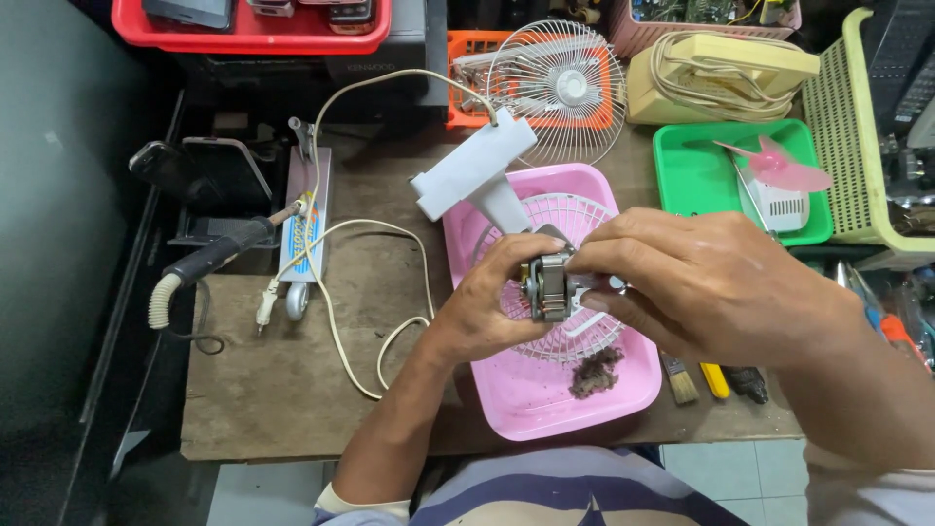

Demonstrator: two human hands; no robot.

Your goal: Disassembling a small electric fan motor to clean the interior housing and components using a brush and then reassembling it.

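Both my hands hold a small metal fan motor (pixel 547 284) above a pink tray (pixel 545 399). My left hand (pixel 492 307) grips the motor from the left side. My right hand (pixel 682 278) pinches its right end, where a shaft sticks out. A white plastic fan body (pixel 477 175) with a cream cord (pixel 336 312) hangs off the motor's back, reaching up and left. Under my hands a white fan grille (pixel 594 341) lies in the tray beside a clump of dark dust (pixel 596 372).
A second white grille (pixel 565 83) leans on an orange basket. A green tray (pixel 696 170) holds a pink fan blade (pixel 779 168). A soldering iron (pixel 209 255) rests at the left. A brush (pixel 679 378) and tools lie at the front right of the wooden bench (pixel 282 399).
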